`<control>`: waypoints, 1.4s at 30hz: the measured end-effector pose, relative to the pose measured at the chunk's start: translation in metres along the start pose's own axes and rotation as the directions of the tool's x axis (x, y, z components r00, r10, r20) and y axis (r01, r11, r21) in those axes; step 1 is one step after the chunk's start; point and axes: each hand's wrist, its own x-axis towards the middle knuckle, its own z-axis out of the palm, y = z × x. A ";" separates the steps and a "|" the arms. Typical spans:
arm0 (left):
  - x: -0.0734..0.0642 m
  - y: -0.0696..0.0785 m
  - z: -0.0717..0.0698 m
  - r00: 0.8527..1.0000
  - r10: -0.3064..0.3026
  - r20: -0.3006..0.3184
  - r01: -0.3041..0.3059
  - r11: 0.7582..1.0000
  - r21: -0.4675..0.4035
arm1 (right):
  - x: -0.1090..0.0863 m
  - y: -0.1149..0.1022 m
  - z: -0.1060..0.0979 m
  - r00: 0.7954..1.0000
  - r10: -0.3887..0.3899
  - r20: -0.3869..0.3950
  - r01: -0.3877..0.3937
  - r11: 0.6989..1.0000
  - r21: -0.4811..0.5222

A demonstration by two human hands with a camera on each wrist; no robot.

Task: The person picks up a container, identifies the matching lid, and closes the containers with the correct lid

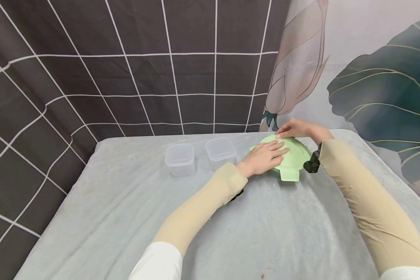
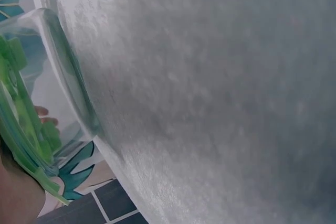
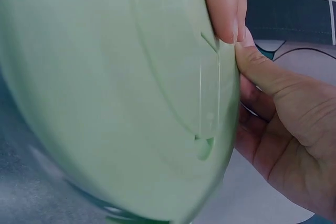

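Observation:
A round glass container (image 2: 55, 56) with a light green lid (image 1: 298, 155) rests on the cloth toward the far right of the table. One of the lid's side tabs (image 1: 289, 175) sticks out at the near side. My left hand (image 1: 264, 155) lies across the left part of the lid with its fingers stretched out. At the far rim, my right hand (image 1: 295, 128) grips the lid's edge. Its thumb (image 3: 265, 69) is against the rim and its other fingers curl behind the edge, partly hidden.
Two clear lidded plastic boxes, the left box (image 1: 179, 159) and the right box (image 1: 220, 153), stand left of my left hand. Grey cloth (image 1: 133, 217) covers the table. A dark gridded curtain (image 1: 143, 74) hangs behind it, and a leaf-patterned one (image 1: 381, 101) at the right.

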 end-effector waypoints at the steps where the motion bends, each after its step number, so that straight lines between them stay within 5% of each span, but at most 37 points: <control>1: 0.000 0.000 0.000 1.000 0.000 -0.003 0.000 1.000 0.000 | 0.000 0.000 0.000 1.000 0.000 0.000 0.000 1.000 0.006; 8: -0.002 0.001 0.001 1.000 -0.013 -0.019 0.014 1.000 0.025 | -0.004 0.008 0.001 0.988 -0.147 -0.045 0.150 0.985 0.085; 17: -0.003 0.004 0.001 1.000 -0.013 -0.021 0.013 0.999 0.036 | -0.011 -0.003 0.010 0.992 -0.035 -0.117 0.035 0.999 -0.006; 30: -0.003 0.004 -0.001 0.999 -0.015 -0.050 0.016 1.000 0.027 | -0.024 0.001 0.021 0.983 -0.108 -0.145 0.104 0.994 -0.034; 42: -0.007 0.013 0.000 0.994 -0.074 -0.080 0.068 0.995 -0.074 | -0.050 -0.010 0.051 0.953 -0.017 -0.304 -0.025 0.991 -0.133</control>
